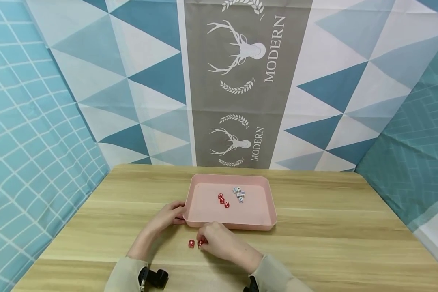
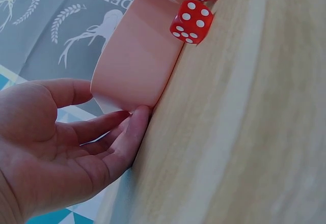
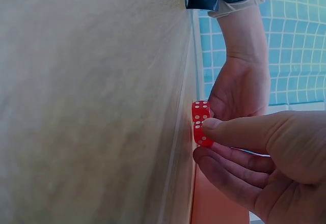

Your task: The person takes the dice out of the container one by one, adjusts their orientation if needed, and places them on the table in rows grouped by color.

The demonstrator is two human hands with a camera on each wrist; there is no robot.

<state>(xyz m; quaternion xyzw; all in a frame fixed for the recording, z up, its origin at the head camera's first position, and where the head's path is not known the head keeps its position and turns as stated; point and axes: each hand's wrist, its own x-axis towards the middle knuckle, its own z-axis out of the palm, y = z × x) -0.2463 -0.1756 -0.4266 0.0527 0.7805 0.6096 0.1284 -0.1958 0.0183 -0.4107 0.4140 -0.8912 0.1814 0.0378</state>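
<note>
A shallow pink tray [image 1: 230,225] lies on the wooden table, three red dice [image 1: 222,200] and a cluster of white dice [image 1: 239,194] inside it. At its near left corner, my left hand [image 1: 171,215] grips the tray, with the thumb [image 2: 74,91] at the rim and the other fingers low against the side. In front of the tray my right hand [image 1: 219,242] pinches a red die [image 3: 202,134] between thumb and fingers, close over the tabletop. Just left of it, another red die [image 1: 191,243] sits on the table; its white pips show large in the left wrist view.
The wood-grain table [image 1: 332,227] extends to both sides of the tray. Behind it hangs a patterned cloth [image 1: 233,81] with deer heads and triangles. Tiled-pattern cloth [image 1: 29,121] stands along the left side. A black wrist camera [image 1: 157,278] sits on my left sleeve.
</note>
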